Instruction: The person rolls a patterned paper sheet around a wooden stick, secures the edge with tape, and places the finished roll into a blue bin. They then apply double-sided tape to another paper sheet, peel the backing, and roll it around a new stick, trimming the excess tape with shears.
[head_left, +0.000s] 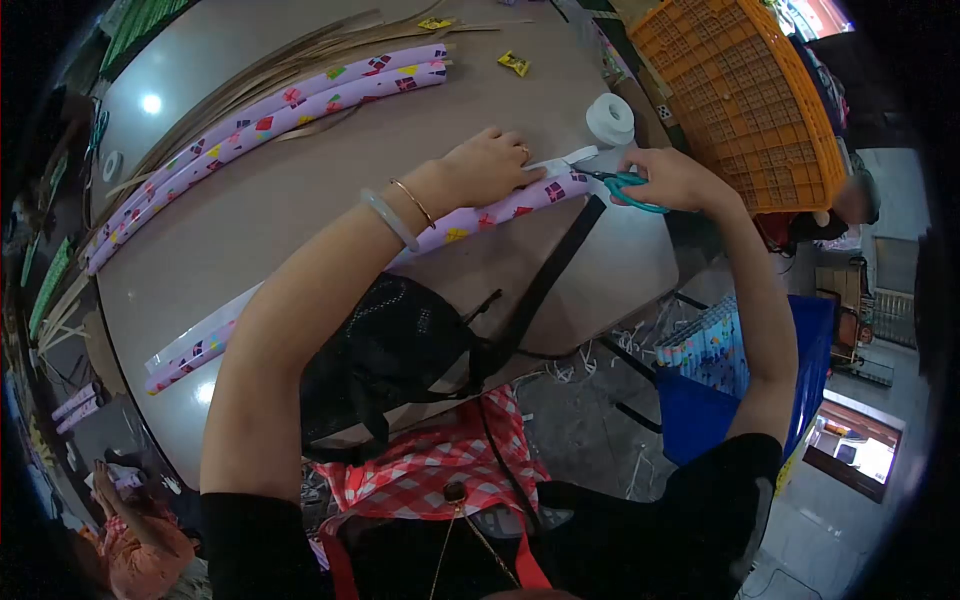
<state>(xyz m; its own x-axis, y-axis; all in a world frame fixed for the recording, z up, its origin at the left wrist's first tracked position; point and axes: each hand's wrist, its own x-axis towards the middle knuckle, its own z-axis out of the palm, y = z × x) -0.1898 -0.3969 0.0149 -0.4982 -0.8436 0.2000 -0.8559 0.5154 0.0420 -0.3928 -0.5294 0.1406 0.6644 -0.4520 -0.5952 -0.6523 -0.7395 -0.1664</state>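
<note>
With 2 finished tubes (270, 115) across the table (300, 230), the left hand (490, 165) presses closed fingers on the near purple tube (480, 215) while the right hand (675, 180) grips scissors (628, 186) at its white tape (565, 158), so this end seems nearly sealed.

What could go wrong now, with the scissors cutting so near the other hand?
1. The teal-handled scissors in the right hand cut right beside the left hand, which presses the white tape strip; a slip could nick a finger.
2. The purple wrapped tube ends near the edge of the table; it may roll if the pressing hand eases.
</note>
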